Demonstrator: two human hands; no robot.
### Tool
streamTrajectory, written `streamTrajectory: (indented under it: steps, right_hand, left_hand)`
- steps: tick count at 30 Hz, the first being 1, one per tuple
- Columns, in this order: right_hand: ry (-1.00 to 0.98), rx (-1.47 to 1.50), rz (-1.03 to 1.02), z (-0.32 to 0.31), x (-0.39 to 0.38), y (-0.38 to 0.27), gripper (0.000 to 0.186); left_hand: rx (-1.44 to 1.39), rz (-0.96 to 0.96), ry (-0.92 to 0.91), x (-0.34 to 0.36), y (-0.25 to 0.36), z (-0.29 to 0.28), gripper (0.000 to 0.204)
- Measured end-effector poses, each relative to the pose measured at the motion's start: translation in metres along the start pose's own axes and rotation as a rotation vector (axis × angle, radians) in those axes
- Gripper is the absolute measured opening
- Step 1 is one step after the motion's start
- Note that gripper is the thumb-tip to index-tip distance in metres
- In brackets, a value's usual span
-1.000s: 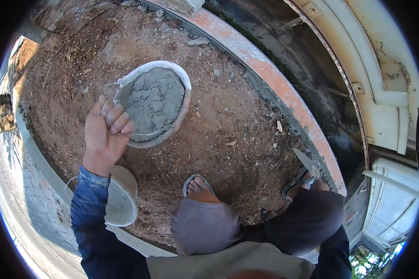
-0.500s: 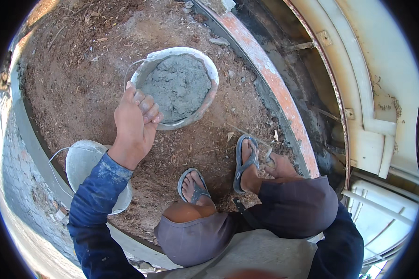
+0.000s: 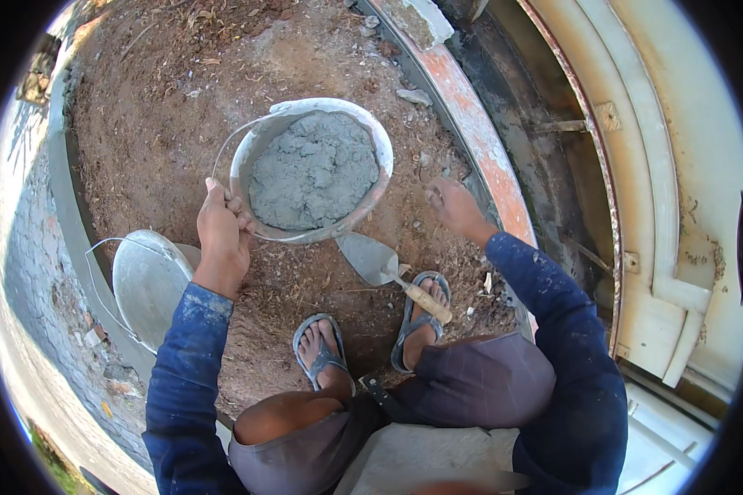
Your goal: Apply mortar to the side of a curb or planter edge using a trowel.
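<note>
At seven o'clock from my right hand (image 3: 456, 208), curled, contents unclear: trowel (image 3: 371, 260), tip toward ten. My left hand (image 3: 223, 239) pinches the bail (image 3: 224, 146).

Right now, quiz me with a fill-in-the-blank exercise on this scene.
The left hand grips the wire ____ of the filled bucket.
The mix inside is ____ in colour.
In the picture, the other bucket is to the ____ of the trowel.
The right hand is to the ____ of the filled bucket.
Missing words: handle; grey; left; right.
</note>
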State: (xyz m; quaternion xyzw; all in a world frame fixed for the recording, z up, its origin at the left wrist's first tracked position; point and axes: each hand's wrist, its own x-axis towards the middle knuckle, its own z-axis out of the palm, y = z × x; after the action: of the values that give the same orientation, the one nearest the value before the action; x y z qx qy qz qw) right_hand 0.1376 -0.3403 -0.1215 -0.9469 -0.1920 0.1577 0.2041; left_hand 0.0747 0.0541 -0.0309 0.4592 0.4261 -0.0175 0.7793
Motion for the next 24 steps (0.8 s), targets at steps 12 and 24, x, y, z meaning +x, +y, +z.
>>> streamTrajectory:
  steps: [12,24]
  right_hand:
    - [0.306,-0.531,-0.005,0.007,0.238,0.032,0.024]
    - [0.324,0.072,-0.084,-0.027,0.246,-0.011,0.029]
  left_hand:
    - [0.444,-0.024,0.208,0.029,-0.027,-0.008,0.059]
    - [0.538,0.140,0.279,0.059,-0.066,-0.029,0.071]
